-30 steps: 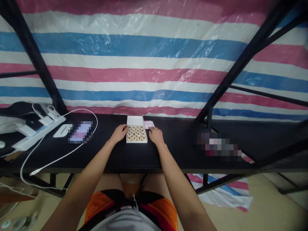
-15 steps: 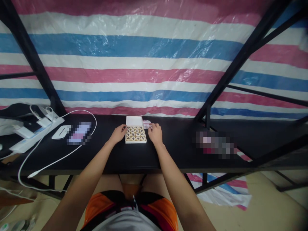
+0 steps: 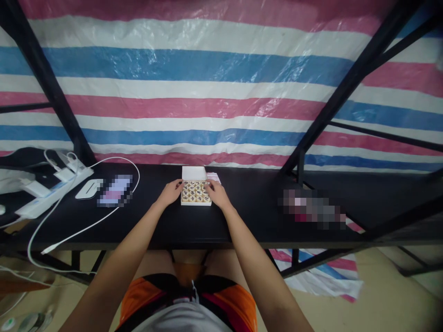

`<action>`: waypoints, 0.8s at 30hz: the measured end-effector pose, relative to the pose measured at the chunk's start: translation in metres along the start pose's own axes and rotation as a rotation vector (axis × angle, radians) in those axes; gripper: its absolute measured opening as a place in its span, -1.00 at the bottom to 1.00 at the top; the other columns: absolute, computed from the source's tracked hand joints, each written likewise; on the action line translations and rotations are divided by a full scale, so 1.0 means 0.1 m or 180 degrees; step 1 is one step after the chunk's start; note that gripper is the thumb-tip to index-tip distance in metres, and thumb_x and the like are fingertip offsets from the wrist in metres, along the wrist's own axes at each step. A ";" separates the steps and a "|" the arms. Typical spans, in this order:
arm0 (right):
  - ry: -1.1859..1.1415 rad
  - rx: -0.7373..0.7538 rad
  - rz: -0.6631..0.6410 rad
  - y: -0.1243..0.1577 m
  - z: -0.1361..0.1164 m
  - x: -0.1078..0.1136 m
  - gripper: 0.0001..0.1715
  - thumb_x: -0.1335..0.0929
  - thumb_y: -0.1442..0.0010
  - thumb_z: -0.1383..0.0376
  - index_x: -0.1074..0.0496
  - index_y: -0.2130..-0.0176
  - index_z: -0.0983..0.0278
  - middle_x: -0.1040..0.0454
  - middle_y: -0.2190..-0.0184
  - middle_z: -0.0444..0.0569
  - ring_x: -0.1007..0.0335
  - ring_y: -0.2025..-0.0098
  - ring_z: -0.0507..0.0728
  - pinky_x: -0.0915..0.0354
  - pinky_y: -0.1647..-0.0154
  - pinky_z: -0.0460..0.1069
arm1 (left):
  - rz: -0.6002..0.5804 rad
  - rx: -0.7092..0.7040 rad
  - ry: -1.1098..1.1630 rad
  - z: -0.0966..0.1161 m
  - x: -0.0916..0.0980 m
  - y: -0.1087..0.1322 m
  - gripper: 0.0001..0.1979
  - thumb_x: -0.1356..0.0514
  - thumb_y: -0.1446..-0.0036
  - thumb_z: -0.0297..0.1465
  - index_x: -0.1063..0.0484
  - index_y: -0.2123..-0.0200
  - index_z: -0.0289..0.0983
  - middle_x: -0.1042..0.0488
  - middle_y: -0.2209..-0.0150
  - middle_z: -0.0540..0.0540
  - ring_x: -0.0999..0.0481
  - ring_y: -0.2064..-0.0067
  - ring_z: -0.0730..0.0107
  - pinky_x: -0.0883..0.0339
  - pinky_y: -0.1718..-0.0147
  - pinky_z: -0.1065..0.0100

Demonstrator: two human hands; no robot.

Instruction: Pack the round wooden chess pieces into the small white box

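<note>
Nearest, at six o'clock from the white box, are the person's orange and black shorts (image 3: 138, 299), at the near side of the black table (image 3: 256, 226). The white box (image 3: 195, 203) sits on the table directly in front of the person, filled with rows of round pieces (image 3: 192, 193) marked with dark characters.

At nine o'clock the left hand (image 3: 171, 192) has bent fingers close together, tips at the box's side; at three o'clock the right hand (image 3: 218, 193) reaches its fingertips to the opposite side. Whether either hand is clamped on the box, I cannot tell.

Well apart at nine o'clock lie a pixelated phone (image 3: 116, 189) and, farther out, a white power strip (image 3: 48, 196). The raised lid (image 3: 194, 173) stands at twelve, a paper slip (image 3: 215, 176) just beside it at one. Farthest, at twelve, hangs a striped sheet (image 3: 194, 108).
</note>
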State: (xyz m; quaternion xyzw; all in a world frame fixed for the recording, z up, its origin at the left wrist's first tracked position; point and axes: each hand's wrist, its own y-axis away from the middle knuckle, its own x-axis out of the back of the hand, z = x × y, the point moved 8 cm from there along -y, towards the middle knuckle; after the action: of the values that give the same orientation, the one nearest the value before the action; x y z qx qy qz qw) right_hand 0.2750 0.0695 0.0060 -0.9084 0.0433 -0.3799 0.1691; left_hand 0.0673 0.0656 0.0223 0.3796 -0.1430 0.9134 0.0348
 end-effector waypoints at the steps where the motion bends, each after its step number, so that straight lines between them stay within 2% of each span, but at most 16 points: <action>1: -0.0016 -0.0021 -0.0019 -0.01 0.01 -0.01 -0.57 -0.23 -0.21 0.12 -0.41 -0.01 0.22 -0.44 0.19 -0.02 -0.35 0.18 0.08 -0.21 0.05 -0.03 | -0.0005 -0.0005 0.0002 0.00 0.00 0.00 -0.58 -0.02 -0.21 -0.23 -0.39 -0.04 -0.32 -0.54 0.26 -0.14 -0.50 0.22 0.28 -0.30 0.16 0.34; 5: -0.0049 -0.0107 -0.0085 -0.04 0.06 -0.05 -0.57 -0.25 -0.19 0.11 -0.43 0.01 0.20 -0.42 0.19 -0.04 -0.34 0.19 0.07 -0.21 0.04 -0.03 | -0.0011 -0.0009 -0.0007 0.02 0.00 0.01 -0.59 -0.02 -0.21 -0.23 -0.39 -0.03 -0.31 -0.53 0.25 -0.14 -0.49 0.24 0.28 -0.29 0.18 0.33; 11: -0.0200 -0.0129 0.0035 -0.06 0.07 -0.02 -0.63 -0.31 -0.11 0.11 -0.46 0.13 0.23 -0.40 0.23 -0.06 -0.33 0.29 0.05 -0.25 0.11 -0.03 | -0.0050 -0.0050 -0.0001 0.03 0.00 0.01 -0.61 0.00 -0.21 -0.22 -0.38 0.00 -0.29 -0.53 0.27 -0.12 -0.48 0.27 0.30 -0.30 0.19 0.32; 17: -0.0331 -0.0197 0.0146 -0.05 0.07 -0.01 -0.66 -0.34 -0.07 0.12 -0.45 0.17 0.23 -0.38 0.14 -0.02 -0.37 0.24 0.06 -0.27 0.08 -0.01 | -0.0044 -0.0050 0.0039 -0.01 -0.02 0.00 -0.59 -0.01 -0.20 -0.19 -0.37 -0.01 -0.27 -0.52 0.28 -0.11 -0.48 0.26 0.30 -0.30 0.21 0.33; 24: -0.0252 -0.0347 0.0085 -0.11 0.11 -0.04 -0.67 -0.35 -0.06 0.09 -0.47 0.21 0.22 -0.44 0.21 -0.05 -0.38 0.25 0.07 -0.27 0.09 -0.01 | -0.0025 -0.0063 0.0040 0.01 -0.01 0.01 -0.60 -0.02 -0.20 -0.21 -0.38 0.00 -0.28 -0.52 0.29 -0.10 -0.48 0.29 0.33 -0.30 0.24 0.35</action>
State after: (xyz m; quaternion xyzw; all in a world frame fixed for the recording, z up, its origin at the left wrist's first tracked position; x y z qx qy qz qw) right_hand 0.2792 0.0842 -0.0003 -0.9299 0.0694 -0.3384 0.1261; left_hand 0.0685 0.0643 0.0226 0.3741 -0.1504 0.9141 0.0431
